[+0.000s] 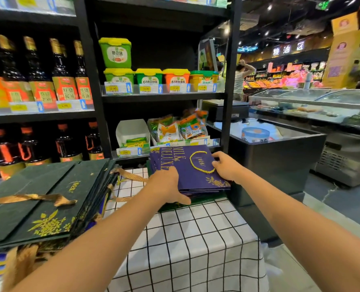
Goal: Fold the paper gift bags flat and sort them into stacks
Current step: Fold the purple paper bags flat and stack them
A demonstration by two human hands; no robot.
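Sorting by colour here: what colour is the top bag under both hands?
Purple with gold lettering and a gold cord handle: the top bag, clearest in the head view.

Bright, even store lighting fills the head view. Small ceiling spotlights (pixel 269 7) at 1 o'clock burn out as white dots against a dark ceiling. The glass lids of the freezer case (pixel 314 98) at 3 o'clock carry pale glare. The upper shelf recess (pixel 164 47) at 12 o'clock sits in deep shadow. Shadows on the checked tablecloth (pixel 196 239) are soft and faint. Wide-angle distortion bends the black shelf posts (pixel 229 76) and stretches both forearms toward the lower corners. The soy sauce bottles (pixel 37 66) at 9 o'clock and the far aisle look soft and smeared.
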